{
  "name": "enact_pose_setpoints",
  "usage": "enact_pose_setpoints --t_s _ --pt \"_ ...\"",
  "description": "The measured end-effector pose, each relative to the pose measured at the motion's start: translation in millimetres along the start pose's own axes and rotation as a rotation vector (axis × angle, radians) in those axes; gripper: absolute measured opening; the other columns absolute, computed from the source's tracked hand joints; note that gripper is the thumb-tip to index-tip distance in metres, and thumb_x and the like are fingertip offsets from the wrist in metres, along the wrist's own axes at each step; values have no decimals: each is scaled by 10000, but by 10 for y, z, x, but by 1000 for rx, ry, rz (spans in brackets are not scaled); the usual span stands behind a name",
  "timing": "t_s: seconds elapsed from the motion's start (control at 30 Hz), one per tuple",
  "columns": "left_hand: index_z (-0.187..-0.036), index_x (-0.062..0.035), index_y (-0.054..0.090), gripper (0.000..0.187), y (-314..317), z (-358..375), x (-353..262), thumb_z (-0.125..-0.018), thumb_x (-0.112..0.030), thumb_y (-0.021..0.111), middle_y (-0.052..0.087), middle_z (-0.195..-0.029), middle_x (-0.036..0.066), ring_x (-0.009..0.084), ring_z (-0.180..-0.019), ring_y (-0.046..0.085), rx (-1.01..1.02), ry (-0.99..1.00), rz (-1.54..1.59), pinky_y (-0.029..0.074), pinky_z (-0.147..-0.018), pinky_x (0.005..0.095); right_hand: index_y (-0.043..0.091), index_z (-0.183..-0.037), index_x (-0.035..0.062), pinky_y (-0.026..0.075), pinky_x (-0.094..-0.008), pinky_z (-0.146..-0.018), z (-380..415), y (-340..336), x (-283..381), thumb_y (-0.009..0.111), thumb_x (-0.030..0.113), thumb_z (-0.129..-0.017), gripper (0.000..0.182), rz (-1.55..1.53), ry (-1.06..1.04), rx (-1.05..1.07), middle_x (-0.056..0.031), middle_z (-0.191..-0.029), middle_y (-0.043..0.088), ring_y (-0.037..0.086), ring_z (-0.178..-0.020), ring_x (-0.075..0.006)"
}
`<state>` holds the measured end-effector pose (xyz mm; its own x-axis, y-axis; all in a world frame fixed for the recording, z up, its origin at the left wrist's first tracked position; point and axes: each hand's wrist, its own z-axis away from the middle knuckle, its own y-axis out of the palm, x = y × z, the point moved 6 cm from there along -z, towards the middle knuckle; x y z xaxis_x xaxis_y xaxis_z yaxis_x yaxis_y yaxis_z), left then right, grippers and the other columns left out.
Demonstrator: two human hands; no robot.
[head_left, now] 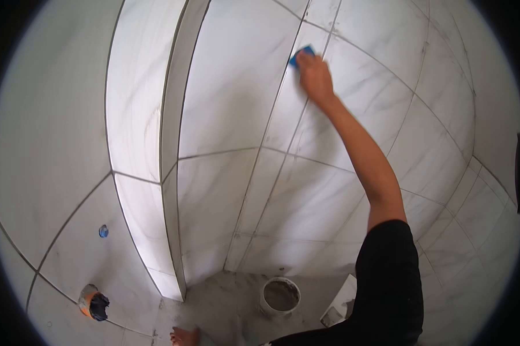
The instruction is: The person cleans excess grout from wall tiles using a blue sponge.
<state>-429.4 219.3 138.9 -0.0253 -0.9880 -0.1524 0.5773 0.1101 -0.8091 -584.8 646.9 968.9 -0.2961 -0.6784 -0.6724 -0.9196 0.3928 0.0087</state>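
My right hand (316, 76) reaches up to the tiled wall, its fingers closed on a small blue scraper (302, 56). The scraper lies against a narrow strip of white marbled tile (286, 115), beside a dark joint line. The arm in a black sleeve comes up from the lower right. My left hand does not show in the view. Down on the floor stands a white bucket (265, 299) holding grey paste (281, 295).
A tiled column edge (173, 144) juts out left of centre. An orange pipe opening (91, 302) and a blue plug (103, 231) sit in the left wall. A bare foot (184, 336) and a white angular piece (340, 303) are on the grey floor (219, 300).
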Motion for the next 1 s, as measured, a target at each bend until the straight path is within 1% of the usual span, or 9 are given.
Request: enact_pose_setpoints --t_s 0.03,0.13,0.27,0.37,0.4,0.57,0.8,0.87,1.0 --pt "-1525 -111 379 554 284 -157 79 -1063 -414 348 323 -1568 262 423 -1411 382 26 5 -12 300 -1176 473 683 -1037 1 514 -417 -732 315 8 241 574 7 -802 259 -45 -43 159 -115 -1134 686 615 -906 -301" --pt "-1470 -139 369 1137 0 -69 157 -554 -602 858 455 -1361 156 354 -1271 481 -53 -504 406 438 -1015 495 720 -980 82 505 -413 -766 736 -212 464 656 -14 -714 290 -281 -181 416 -69 -1011 694 608 -934 -284" --pt "-1466 -149 372 1126 -77 24 117 -553 -590 862 461 -1346 144 340 -1267 481 -85 -546 409 442 -1005 492 692 -1137 116 516 -473 -773 -305 -427 -219 645 30 -760 389 -217 -28 100 -92 -996 705 636 -905 -333" --pt "-1469 -151 370 1129 -45 -53 172 -551 -587 863 463 -1334 141 342 -1248 488 -58 -535 407 442 -998 492 679 -1260 139 545 -446 -858 -958 -337 -682 653 68 -813 453 31 140 -27 -83 -1345 634 645 -980 -365" --pt "-1469 -151 370 1129 -77 -41 154 -552 -588 862 465 -1332 144 343 -1246 488 -36 -529 408 439 -999 490 665 -1145 55 519 -468 -842 -971 -274 -714 618 94 -854 297 -25 187 -86 -168 -1133 689 629 -985 -397" --pt "-1464 -148 373 1111 -175 7 92 -564 -589 852 470 -1329 154 351 -1238 495 -18 -509 382 436 -996 494 733 -1131 93 517 -431 -798 173 136 80 624 11 -764 391 -77 86 -159 -100 -1257 684 632 -958 -304" --pt "-1489 -132 375 1097 -135 17 155 -597 -595 815 466 -1366 174 373 -1260 493 -30 -501 396 433 -995 508 716 -1089 20 525 -418 -796 1807 -336 1574 635 -53 -725 381 -477 -73 193 -125 -1135 704 639 -869 -305" --pt "-1497 -131 370 1106 -157 36 138 -598 -600 812 468 -1370 174 377 -1265 490 -15 -502 413 433 -996 510 726 -1078 75 544 -411 -790 1661 -296 1414 633 1 -737 360 -910 99 653 -119 -1037 708 661 -859 -300" --pt "-1494 -137 372 1105 -156 100 145 -594 -598 820 472 -1366 161 369 -1261 495 -54 -512 413 432 -1006 511 680 -1123 60 541 -407 -831 207 -545 141 647 188 -859 296 -654 347 71 -163 -1022 690 668 -929 -343"
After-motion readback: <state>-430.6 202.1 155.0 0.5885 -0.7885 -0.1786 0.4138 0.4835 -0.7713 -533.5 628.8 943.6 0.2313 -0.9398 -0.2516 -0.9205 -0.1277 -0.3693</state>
